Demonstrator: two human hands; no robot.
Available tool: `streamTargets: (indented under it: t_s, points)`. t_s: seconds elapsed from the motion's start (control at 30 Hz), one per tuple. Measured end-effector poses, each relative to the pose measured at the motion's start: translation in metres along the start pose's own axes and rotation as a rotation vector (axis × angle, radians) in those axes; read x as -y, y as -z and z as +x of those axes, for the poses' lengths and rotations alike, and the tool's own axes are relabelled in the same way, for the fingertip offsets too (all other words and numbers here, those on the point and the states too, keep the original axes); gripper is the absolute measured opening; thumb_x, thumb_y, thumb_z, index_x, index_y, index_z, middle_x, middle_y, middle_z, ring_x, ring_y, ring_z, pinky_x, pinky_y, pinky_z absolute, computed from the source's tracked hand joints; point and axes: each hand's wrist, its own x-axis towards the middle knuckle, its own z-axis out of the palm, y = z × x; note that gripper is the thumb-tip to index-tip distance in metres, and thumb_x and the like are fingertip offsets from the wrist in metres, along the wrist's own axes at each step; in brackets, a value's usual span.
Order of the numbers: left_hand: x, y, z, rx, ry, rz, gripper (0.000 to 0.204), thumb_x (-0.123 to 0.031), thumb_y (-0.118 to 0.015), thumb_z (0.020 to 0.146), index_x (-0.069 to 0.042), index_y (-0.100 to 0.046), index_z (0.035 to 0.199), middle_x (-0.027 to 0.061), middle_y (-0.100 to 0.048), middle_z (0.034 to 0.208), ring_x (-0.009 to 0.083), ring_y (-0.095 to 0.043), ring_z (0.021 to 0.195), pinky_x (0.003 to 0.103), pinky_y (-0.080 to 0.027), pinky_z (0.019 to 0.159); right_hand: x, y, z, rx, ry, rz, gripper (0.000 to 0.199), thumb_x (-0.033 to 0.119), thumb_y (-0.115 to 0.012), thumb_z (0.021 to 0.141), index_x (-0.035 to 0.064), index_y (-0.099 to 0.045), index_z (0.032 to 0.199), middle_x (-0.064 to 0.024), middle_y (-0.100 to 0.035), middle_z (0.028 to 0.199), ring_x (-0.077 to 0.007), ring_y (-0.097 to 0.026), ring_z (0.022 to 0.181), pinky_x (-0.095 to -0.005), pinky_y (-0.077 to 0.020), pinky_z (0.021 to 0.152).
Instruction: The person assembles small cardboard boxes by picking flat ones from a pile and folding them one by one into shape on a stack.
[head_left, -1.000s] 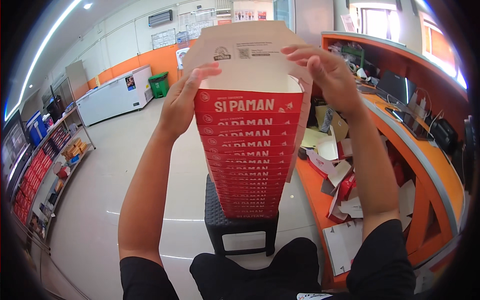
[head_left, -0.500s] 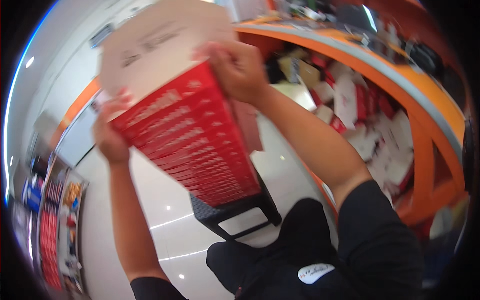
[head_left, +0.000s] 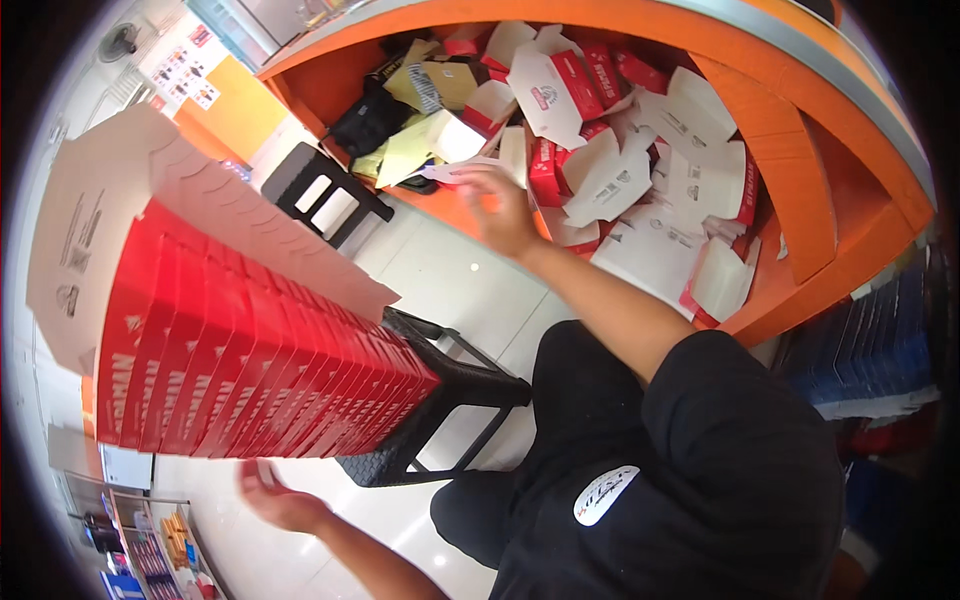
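A tall stack of red cardboard boxes (head_left: 250, 350) stands on a black plastic stool (head_left: 400, 440) at the left, nested one in another. The top box has its pale inner lid (head_left: 85, 220) raised. Below the stack's near side is my left hand (head_left: 280, 497), open and apart from the boxes, its fingers slightly blurred. My right hand (head_left: 497, 210) is stretched toward a heap of loose red and white boxes (head_left: 640, 180), fingers parted and bent. A pale flap lies right by its fingertips; whether they touch is unclear.
The heap fills an orange shelf unit (head_left: 770, 130) on the right. Near its left end lie yellowish sheets and a black bag (head_left: 370, 120). A second black stool (head_left: 320, 195) stands beyond the stack. Blue stacked cartons (head_left: 860, 350) are at far right, a goods rack (head_left: 165, 550) at lower left.
Both hands have let go of the stack's upper end. My right hand has moved to the loose boxes, my left hand below the stack. The view has turned right.
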Motion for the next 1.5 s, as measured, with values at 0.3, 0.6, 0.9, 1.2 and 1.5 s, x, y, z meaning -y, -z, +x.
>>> streamTargets:
  t_s: [0.3,0.6,0.9,1.2,1.5]
  points:
    - [0.110,0.044,-0.126,0.327,-0.226,0.699,0.034,-0.016,-0.040,0.099,0.006,-0.058,0.118,0.0220,-0.054,0.131,0.0352,-0.051,0.125,0.044,-0.037,0.108,-0.163,0.272,-0.109,-1.156,-1.056,-1.273,0.069,0.026,-0.078,0.073,-0.0022,-0.045,0.127,-0.0240,-0.046,0.125,-0.0412,-0.049,0.117,-0.0537,-0.0467,0.092]
    - [0.140,0.037,-0.128,0.185,-0.353,0.626,0.036,-0.023,-0.035,0.102,0.004,-0.058,0.111,0.0203,-0.054,0.129,0.0373,-0.048,0.125,0.048,-0.036,0.109,-0.139,0.344,-0.078,-1.145,-0.793,-0.953,0.074,0.023,-0.072,0.074,-0.0100,-0.041,0.132,-0.0299,-0.055,0.124,-0.0416,-0.061,0.108,-0.0477,-0.0517,0.094]
    - [0.110,0.031,-0.149,0.075,-0.544,0.628,0.025,-0.015,-0.045,0.102,0.004,-0.054,0.114,0.0210,-0.052,0.126,0.0343,-0.049,0.121,0.046,-0.037,0.107,-0.105,0.188,-0.174,-1.258,-1.241,0.262,0.037,0.023,-0.062,0.089,-0.0002,-0.051,0.116,-0.0138,-0.062,0.104,-0.0181,-0.065,0.082,-0.0289,-0.0555,0.062]
    - [0.030,-0.045,-0.241,0.947,0.182,-0.045,0.069,-0.011,-0.075,0.079,-0.001,-0.042,0.139,0.0217,-0.045,0.137,0.0332,-0.051,0.123,0.040,-0.049,0.097,0.119,0.092,-0.208,-0.529,-1.567,1.042,0.027,0.025,-0.058,0.098,0.0094,-0.056,0.119,-0.0074,-0.065,0.110,-0.0198,-0.063,0.101,-0.0383,-0.0529,0.093]
    - [-0.014,-0.121,-0.222,0.892,0.050,-0.280,0.047,-0.018,-0.079,0.074,-0.002,-0.061,0.115,0.0173,-0.061,0.121,0.0306,-0.060,0.113,0.035,-0.047,0.099,0.150,0.151,-0.199,0.603,-0.866,0.359,0.078,0.044,-0.062,0.094,0.0031,-0.024,0.149,-0.0159,-0.036,0.147,-0.0307,-0.037,0.136,-0.0457,-0.0327,0.113]
